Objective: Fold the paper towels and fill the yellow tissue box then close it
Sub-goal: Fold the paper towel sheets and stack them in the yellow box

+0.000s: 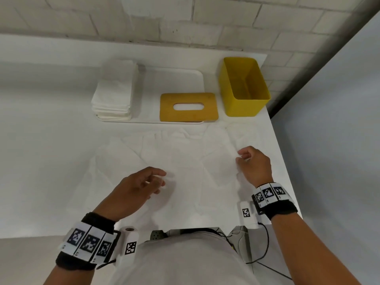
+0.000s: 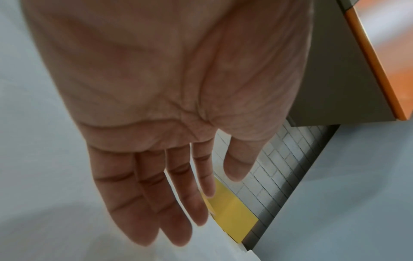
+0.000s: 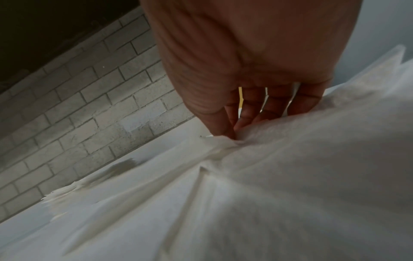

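Note:
A large white paper towel point(image 1: 181, 161) lies spread and wrinkled on the white table. My right hand point(image 1: 243, 158) pinches its right part between thumb and fingers, bunching it into a peak point(image 3: 225, 141). My left hand point(image 1: 159, 179) hovers over the towel's near left area with fingers relaxed and straight point(image 2: 170, 203), holding nothing. The open yellow tissue box point(image 1: 243, 87) stands empty at the back right. Its mustard lid point(image 1: 188, 107) with an oval slot lies flat to the left of the box. A stack of folded white paper towels point(image 1: 115, 91) sits further left.
A flat white tray point(image 1: 183, 79) carries the towel stack and part of the lid. A grey brick wall point(image 1: 185, 19) runs behind the table. The table's right edge point(image 1: 285, 167) is close to my right hand, with grey floor beyond.

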Motion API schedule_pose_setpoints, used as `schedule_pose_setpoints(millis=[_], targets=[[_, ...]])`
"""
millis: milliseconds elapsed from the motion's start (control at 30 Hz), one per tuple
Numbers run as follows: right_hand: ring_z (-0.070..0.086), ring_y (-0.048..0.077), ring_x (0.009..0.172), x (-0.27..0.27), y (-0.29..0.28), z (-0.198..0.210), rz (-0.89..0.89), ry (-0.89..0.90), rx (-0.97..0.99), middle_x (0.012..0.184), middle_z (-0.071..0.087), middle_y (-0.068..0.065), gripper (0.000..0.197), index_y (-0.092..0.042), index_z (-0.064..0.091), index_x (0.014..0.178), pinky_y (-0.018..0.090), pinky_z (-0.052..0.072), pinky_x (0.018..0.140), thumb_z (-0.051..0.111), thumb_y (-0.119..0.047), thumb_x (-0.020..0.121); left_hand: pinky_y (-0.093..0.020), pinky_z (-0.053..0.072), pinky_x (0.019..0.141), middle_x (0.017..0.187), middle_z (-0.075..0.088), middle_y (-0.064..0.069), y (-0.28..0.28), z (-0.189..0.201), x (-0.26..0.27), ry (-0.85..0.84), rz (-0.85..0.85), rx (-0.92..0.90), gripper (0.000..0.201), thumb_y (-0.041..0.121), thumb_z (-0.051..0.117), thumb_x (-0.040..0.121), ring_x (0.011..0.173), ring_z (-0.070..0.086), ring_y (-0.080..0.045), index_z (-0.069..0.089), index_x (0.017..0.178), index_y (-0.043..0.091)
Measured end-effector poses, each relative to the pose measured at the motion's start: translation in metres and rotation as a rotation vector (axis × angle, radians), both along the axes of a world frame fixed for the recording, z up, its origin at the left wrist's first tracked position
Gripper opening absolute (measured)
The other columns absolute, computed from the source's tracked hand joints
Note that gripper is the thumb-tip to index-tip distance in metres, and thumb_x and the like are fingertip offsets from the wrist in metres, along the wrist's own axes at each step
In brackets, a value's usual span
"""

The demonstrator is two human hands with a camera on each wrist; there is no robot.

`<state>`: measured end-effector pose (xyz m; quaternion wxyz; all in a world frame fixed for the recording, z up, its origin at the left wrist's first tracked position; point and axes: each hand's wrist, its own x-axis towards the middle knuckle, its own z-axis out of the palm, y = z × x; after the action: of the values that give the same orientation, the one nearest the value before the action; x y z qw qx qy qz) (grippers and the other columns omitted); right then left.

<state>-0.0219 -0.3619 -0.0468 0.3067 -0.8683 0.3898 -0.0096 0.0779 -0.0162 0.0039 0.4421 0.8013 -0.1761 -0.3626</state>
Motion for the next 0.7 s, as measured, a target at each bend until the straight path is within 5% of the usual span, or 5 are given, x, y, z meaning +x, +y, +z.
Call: schedule_pose_setpoints(millis=[167, 300, 467, 700], targets=[[0.065, 0.017, 0.081, -0.001, -0.004, -0.004, 0.052, -0.090, -0.036, 0.083, 0.066, -0.014, 0.016, -0.030, 0.066, 0.090, 0.043, 0.054, 0.087, 0.066, -0.014, 0.089, -0.033, 0.057, 0.088, 0.103, 0.074, 0.016, -0.032, 0.007, -0.002, -0.053, -0.044, 0.024, 0.018, 0.030, 0.056, 0.103, 0.095, 0.071, -0.002, 0.065, 0.113, 0.042], [0.062, 0.009, 0.075, -0.004, -0.010, -0.009, 0.078, -0.129, -0.025, 0.081, 0.066, -0.014, 0.015, -0.027, 0.067, 0.088, 0.028, 0.047, 0.076, 0.067, -0.012, 0.089, -0.019, 0.051, 0.081, 0.111, 0.069, 0.017, -0.073, 0.001, -0.003, -0.210, -0.082, 0.075, 0.023, 0.035, 0.061, 0.099, 0.096, 0.067, 0.001, 0.061, 0.122, 0.040], [0.065, 0.012, 0.079, -0.006, -0.015, -0.011, 0.082, -0.141, 0.037, 0.081, 0.068, -0.014, 0.011, -0.024, 0.070, 0.089, 0.021, 0.044, 0.071, 0.068, -0.013, 0.089, -0.037, 0.049, 0.101, 0.127, 0.063, 0.003, -0.141, -0.020, 0.007, -0.319, -0.187, 0.302, 0.050, 0.042, 0.062, 0.096, 0.113, 0.061, -0.018, 0.050, 0.142, 0.026], [0.066, 0.011, 0.089, -0.013, -0.018, 0.000, 0.045, -0.205, 0.193, 0.088, 0.071, -0.011, 0.015, -0.028, 0.070, 0.090, 0.016, 0.048, 0.077, 0.066, -0.014, 0.093, -0.032, 0.052, 0.092, 0.109, 0.070, 0.001, -0.164, -0.030, 0.011, -0.284, -0.143, 0.319, 0.025, 0.028, 0.068, 0.092, 0.107, 0.063, -0.021, 0.066, 0.115, 0.022]])
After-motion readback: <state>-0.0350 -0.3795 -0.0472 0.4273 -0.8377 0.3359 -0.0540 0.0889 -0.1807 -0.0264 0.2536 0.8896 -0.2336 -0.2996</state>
